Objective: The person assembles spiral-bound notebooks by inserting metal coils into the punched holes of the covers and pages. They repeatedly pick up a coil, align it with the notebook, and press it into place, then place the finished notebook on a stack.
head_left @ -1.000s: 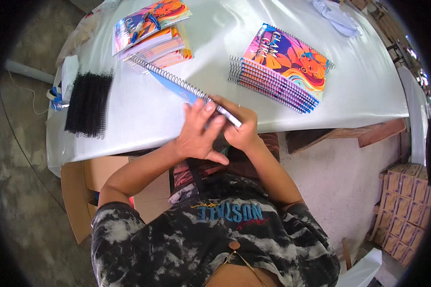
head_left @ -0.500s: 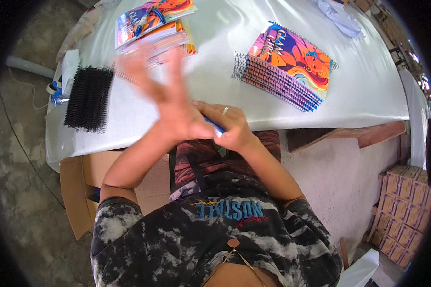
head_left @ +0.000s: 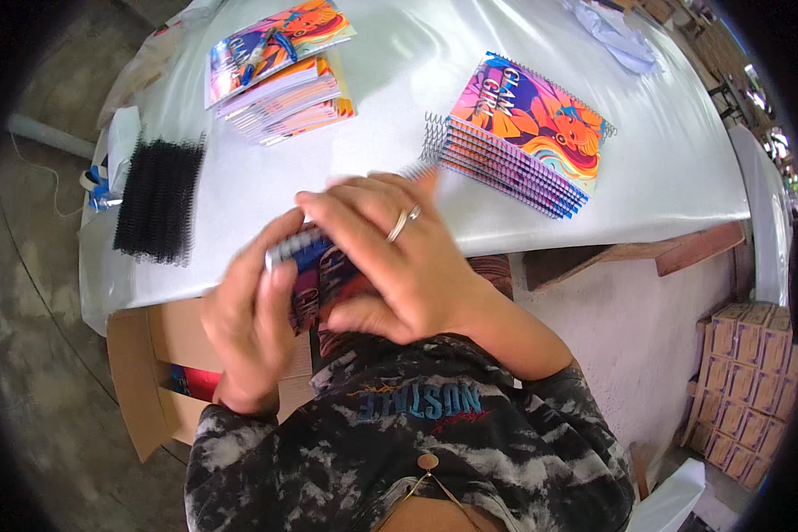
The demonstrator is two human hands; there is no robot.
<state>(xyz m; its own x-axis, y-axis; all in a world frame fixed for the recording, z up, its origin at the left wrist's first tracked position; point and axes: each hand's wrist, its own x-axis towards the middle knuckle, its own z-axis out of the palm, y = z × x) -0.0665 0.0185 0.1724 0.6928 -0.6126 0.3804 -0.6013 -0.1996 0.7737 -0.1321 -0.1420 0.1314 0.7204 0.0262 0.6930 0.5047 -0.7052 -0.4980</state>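
Observation:
A colourful notebook [head_left: 328,277] is held close to my body, tilted, in front of the table edge. A row of binding loops runs along its upper edge, and a dark spiral coil [head_left: 419,165] sticks out beyond my right hand. My left hand [head_left: 253,306] is closed round the notebook's left end, fingers and thumb on either side. Across its top lies my right hand [head_left: 403,257], a ring on one finger, fingers bent over the edge and thumb on the cover. My hands hide much of the notebook.
A stack of coiled notebooks [head_left: 528,133] stands at the table's right. Unbound notebooks [head_left: 284,106] lie at far left, with blue-handled tools [head_left: 270,53] on top. Black spiral coils [head_left: 158,199] are piled at left. An opened cardboard box [head_left: 137,381] sits below the edge.
My left hand was spread and raised in a blur; now it grips the notebook's left end. My right hand has moved up and over the notebook, which is now in fuller view.

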